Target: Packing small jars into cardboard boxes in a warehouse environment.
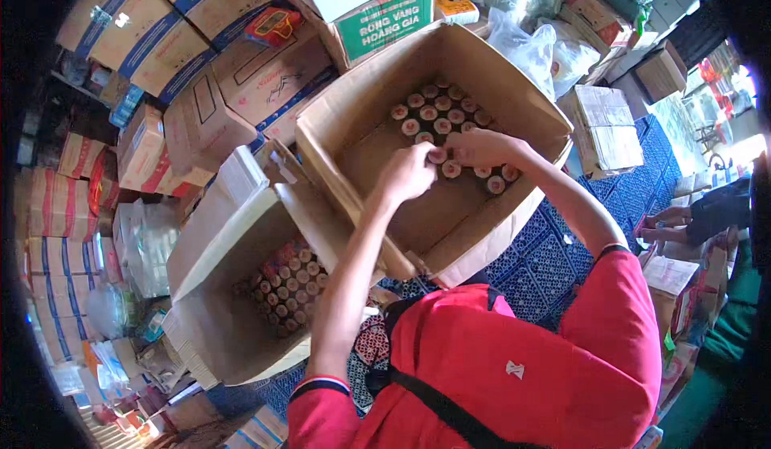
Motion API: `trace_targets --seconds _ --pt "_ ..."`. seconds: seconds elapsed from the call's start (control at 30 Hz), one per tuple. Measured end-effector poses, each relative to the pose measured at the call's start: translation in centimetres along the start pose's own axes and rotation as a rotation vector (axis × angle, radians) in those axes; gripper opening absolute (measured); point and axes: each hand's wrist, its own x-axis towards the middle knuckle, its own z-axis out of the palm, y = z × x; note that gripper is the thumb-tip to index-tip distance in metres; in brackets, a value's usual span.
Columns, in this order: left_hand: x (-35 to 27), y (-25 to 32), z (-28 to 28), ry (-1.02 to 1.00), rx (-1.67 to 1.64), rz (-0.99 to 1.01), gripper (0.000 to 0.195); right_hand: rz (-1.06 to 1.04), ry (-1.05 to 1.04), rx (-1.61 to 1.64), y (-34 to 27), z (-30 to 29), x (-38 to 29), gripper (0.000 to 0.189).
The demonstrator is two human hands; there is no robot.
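Both hands reach into a large open cardboard box [385, 87] in front of me. On its floor stand rows of small cylindrical items with round pale, red-marked tops [443, 125]. My left hand [412, 170] is at the near left edge of the group, its fingertips on one round-topped item [437, 155]. My right hand [476, 148] is over the middle of the rows and hides some of them; what its fingers hold cannot be seen. At the lower left, a second open carton [211, 304] holds similar round-topped items [293, 284], partly hidden by my left forearm.
Stacked cartons [265, 75] line the left side. A green-sided box [385, 24] stands behind the large box, with white plastic bags [524, 45] beside it. A tied carton [605, 130] rests on the blue patterned floor [542, 256]. Another person's legs [692, 217] show at the far right.
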Motion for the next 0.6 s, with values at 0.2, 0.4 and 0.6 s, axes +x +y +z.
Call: trace_targets --seconds 0.2,0.4,0.6 --pt "8.5 1.5 8.0 -0.145 0.315 -0.197 0.041 -0.175 -0.001 -0.402 12.3 3.2 3.2 0.023" --pt "11.7 -10.1 12.2 -0.308 0.187 -0.205 0.038 -0.062 -0.13 -0.34 10.5 4.1 5.4 0.038" --pt "12.8 -10.8 14.9 -0.591 0.276 -0.293 0.039 -0.09 0.015 -0.305 10.9 4.2 4.3 0.033"
